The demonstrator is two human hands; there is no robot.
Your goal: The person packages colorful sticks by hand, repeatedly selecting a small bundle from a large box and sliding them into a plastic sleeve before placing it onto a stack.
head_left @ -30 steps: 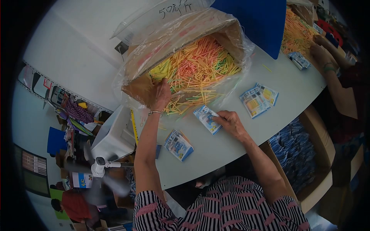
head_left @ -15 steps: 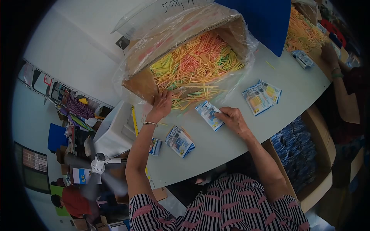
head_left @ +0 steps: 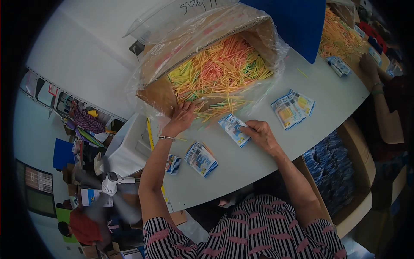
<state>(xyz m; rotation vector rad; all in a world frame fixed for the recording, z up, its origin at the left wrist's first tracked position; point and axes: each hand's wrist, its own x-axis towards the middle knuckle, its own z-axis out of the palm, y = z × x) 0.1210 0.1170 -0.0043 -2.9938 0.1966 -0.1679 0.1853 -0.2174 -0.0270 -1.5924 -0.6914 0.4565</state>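
My left hand [head_left: 183,116] reaches to the near left edge of a plastic-lined cardboard box [head_left: 157,96] full of coloured sticks [head_left: 220,64]; its fingers touch the sticks there, and whether they grip any cannot be made out. Between the thumb and fingers of my right hand [head_left: 260,134] is the right edge of a blue and white printed packet [head_left: 233,129], just in front of the box. Left of it, another packet [head_left: 201,159] lies on the grey table [head_left: 241,166]. Two overlapping packets [head_left: 289,110] lie to the right.
An open carton of blue packets [head_left: 332,172] stands below the table's right edge. A co-worker's arm [head_left: 379,95] is at the far right, near another pile of sticks [head_left: 338,36]. A fan [head_left: 110,183] spins at the left, beside a white bin [head_left: 129,149].
My left hand has shifted very slightly at the box edge. My right hand keeps its hold on the packet. At the far right, the co-worker's hand has moved a little.
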